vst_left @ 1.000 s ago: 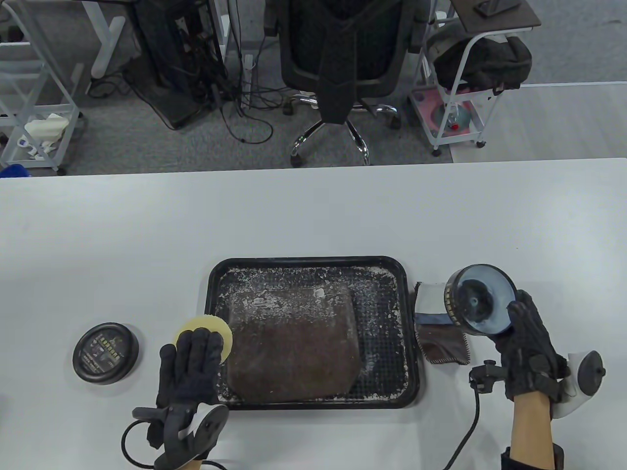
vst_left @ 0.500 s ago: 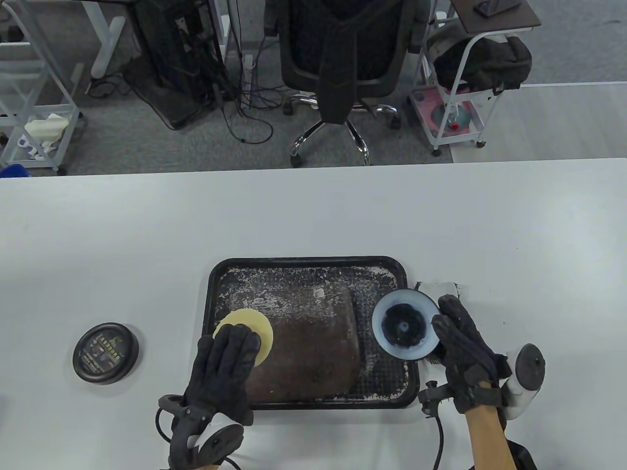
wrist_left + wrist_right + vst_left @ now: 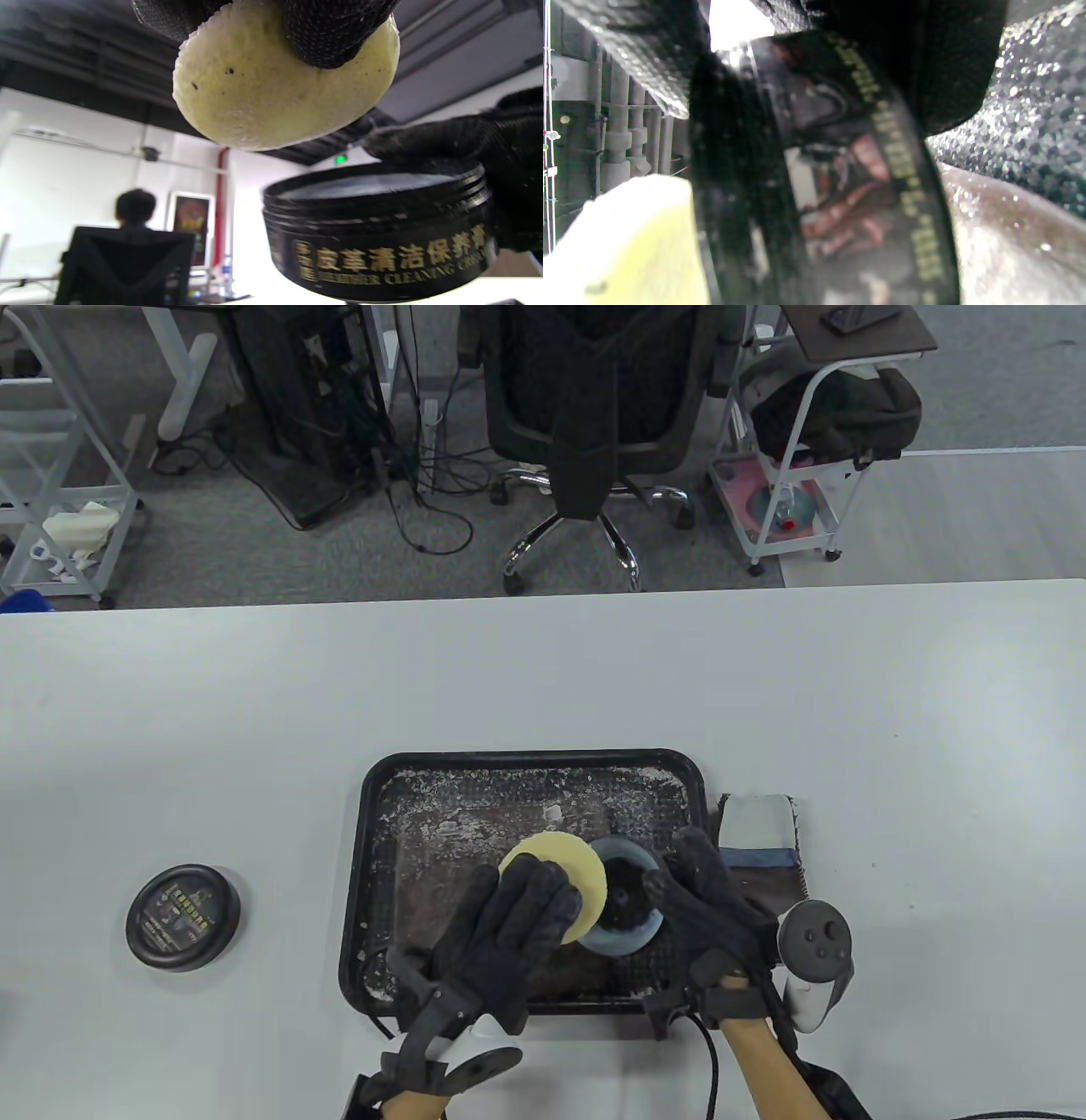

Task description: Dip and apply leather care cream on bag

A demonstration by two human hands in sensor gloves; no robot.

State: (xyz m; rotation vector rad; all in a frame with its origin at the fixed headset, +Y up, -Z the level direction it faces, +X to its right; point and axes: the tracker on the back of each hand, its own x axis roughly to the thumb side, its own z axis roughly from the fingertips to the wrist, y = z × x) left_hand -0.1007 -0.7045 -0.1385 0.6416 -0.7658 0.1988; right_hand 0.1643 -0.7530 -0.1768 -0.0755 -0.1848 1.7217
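A brown leather bag lies in a black tray dusted with white residue. Above the bag, my left hand holds a round yellow sponge pad in its fingers. My right hand grips the open black cream jar, tilted toward the pad. The pad overlaps the jar's left rim. In the left wrist view the pad hangs just above the jar, with its gold lettering. In the right wrist view the jar fills the frame, with the pad at lower left and the bag below.
The jar's black lid lies on the white table, left of the tray. A folded cloth sits against the tray's right side. An office chair and carts stand beyond the table's far edge.
Both hands moved inward over the tray. The left hand carried the pad right from the tray's left edge. The right hand brought the jar left from beside the tray until the two met.
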